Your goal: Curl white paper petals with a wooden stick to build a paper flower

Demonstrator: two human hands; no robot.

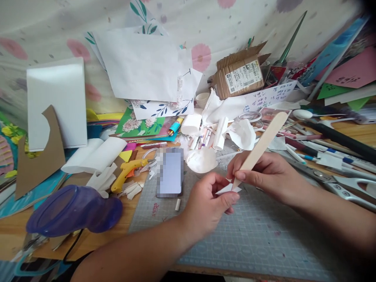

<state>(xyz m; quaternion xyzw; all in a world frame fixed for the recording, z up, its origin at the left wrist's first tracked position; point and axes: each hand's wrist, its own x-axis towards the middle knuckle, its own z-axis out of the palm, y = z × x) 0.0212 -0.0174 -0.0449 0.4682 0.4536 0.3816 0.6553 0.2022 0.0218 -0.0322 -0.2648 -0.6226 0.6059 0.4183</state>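
My right hand [261,172] grips a flat wooden craft stick [264,141], which slants up and to the right. Its lower end meets a small folded piece of white paper [225,189]. That paper is pinched between the thumb and fingers of my left hand [207,201]. Both hands are close together above the grey cutting mat [258,239]. On the mat behind my left hand lies a phone [170,172], with a small white roll [178,204] just in front of it. A white bowl-like piece [202,159] sits behind the hands.
At left are a yellow glue gun [127,174], a purple-blue plastic object [70,211] and white rolls [96,152]. Large scissors [331,178] and several pens lie at right. A torn cardboard box [239,74] and paper sheets [141,66] stand at the back.
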